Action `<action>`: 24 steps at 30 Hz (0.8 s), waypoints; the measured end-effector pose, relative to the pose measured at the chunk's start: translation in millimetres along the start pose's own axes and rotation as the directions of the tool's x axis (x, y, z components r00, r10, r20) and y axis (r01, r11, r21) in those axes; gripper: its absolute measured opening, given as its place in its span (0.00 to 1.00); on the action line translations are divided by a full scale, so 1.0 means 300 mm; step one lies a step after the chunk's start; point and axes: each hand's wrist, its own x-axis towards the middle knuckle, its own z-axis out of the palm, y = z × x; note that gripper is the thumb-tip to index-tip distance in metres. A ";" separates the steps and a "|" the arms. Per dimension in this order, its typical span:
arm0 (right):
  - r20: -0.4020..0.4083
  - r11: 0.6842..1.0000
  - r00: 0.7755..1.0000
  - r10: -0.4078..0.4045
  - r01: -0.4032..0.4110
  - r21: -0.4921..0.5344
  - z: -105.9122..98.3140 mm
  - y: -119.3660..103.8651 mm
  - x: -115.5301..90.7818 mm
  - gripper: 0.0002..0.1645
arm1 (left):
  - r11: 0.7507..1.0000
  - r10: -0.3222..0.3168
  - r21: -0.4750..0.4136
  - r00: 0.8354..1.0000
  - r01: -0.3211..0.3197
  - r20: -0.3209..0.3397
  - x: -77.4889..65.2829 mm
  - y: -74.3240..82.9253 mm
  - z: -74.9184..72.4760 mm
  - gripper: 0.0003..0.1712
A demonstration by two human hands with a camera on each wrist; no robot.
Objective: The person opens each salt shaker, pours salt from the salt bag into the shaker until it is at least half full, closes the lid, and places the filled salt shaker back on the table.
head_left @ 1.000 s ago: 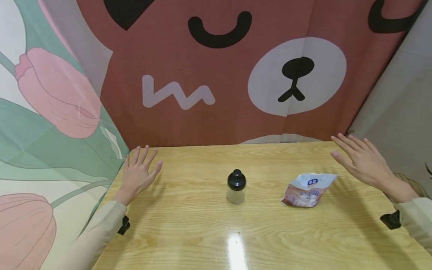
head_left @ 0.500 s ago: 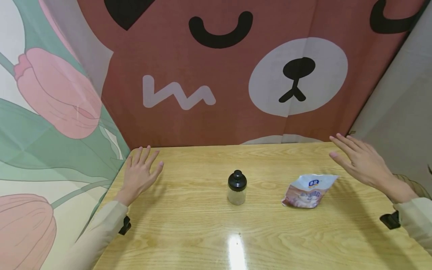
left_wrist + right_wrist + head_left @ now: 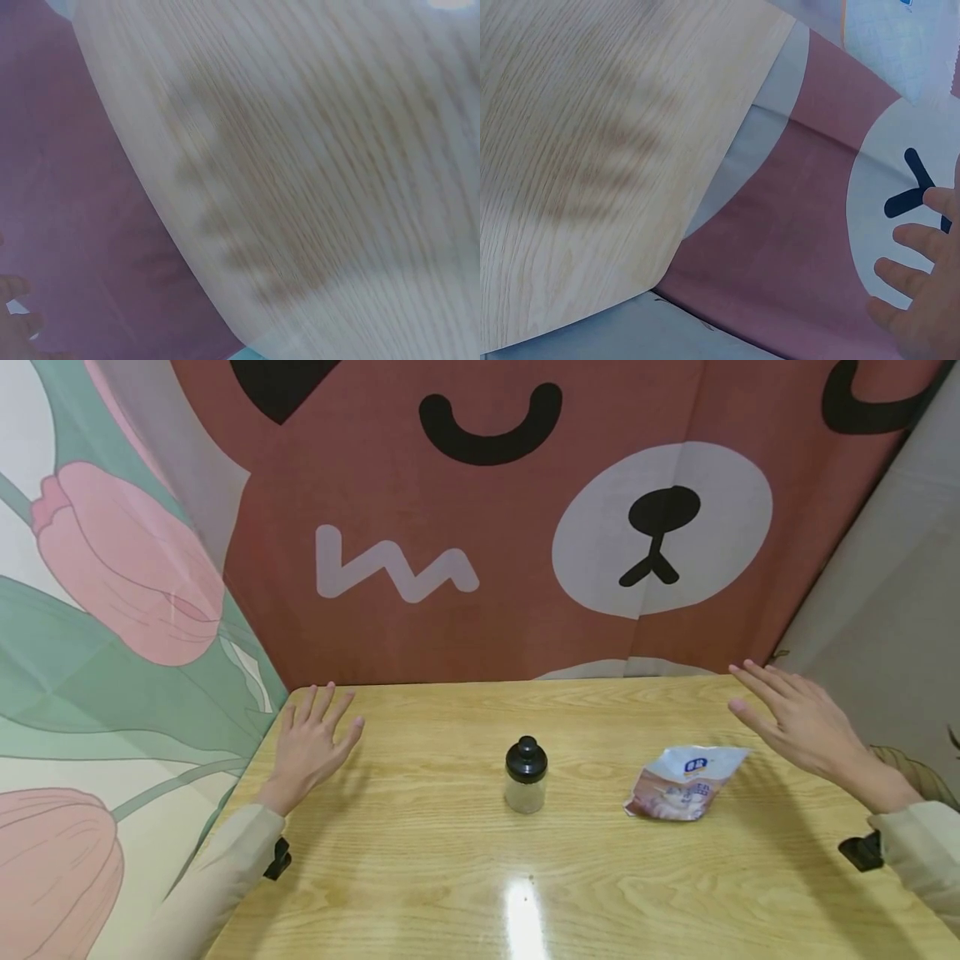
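In the head view a small clear jar [image 3: 525, 796] with a black knobbed lid stands upright near the middle of the table. To its right is a crumpled white and pinkish-brown packet [image 3: 678, 787] with blue lettering. My left hand [image 3: 307, 752], fingers spread, is raised over the table's left side, well apart from the jar. My right hand [image 3: 810, 727] is held up to the right of the packet, its fingers straight and touching nothing. In the right wrist view part of the packet [image 3: 889, 45] shows at the top right; the right fingers [image 3: 922, 244] appear at the right edge.
The wood-grain table [image 3: 420, 877] ends at a reddish-brown bear-print cloth [image 3: 510, 635] behind it. A tulip-print cloth [image 3: 127, 560] hangs at the left and a grey cloth [image 3: 885, 602] at the right. Both wrists carry a small black device [image 3: 862, 852].
My right hand has shifted very slightly to the left. The left hand, jar and packet look unmoved.
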 end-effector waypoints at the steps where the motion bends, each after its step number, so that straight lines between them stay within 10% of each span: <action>1: -0.002 1.000 1.000 -0.003 0.003 0.000 0.000 -0.001 -0.001 0.37 | 1.000 0.000 -0.003 1.000 0.000 0.003 0.001 0.000 0.000 0.38; 24: 0.001 1.000 1.000 -0.006 0.006 0.023 -0.003 -0.039 0.011 0.38 | 1.000 0.009 -0.020 1.000 -0.009 -0.007 0.004 0.005 0.007 0.38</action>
